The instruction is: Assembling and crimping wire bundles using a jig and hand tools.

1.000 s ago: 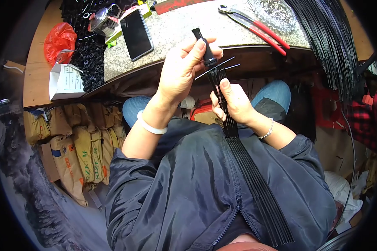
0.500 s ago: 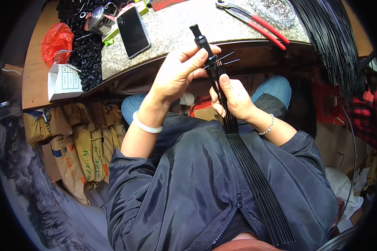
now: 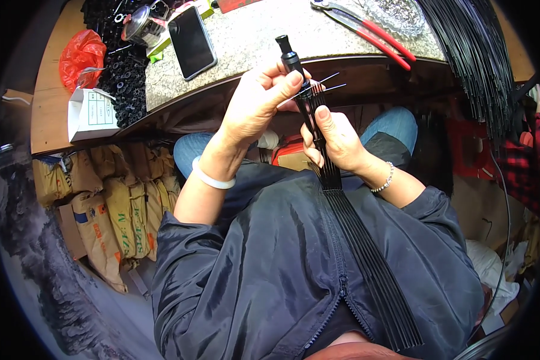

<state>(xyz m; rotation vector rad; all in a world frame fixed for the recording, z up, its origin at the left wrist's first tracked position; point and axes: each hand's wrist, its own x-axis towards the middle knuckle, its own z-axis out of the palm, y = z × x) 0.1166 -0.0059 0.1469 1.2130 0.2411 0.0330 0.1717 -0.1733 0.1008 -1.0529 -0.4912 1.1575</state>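
The person's left hand (image 3: 261, 99) closes in a pinch just beyond the right hand (image 3: 341, 143), which is clenched with its thumb (image 3: 326, 121) extended; both forearms (image 3: 199, 195) angle inward.

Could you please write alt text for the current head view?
A person's left hand holds a black tubular piece while the right hand grips a bundle of thin black rods that reaches back over a dark jacket. Beyond, a speckled worktop bears a phone and red-handled pliers.

wooden table (image 3: 49, 123) | pale speckled slab (image 3: 246, 33) atop | slab brightly lit
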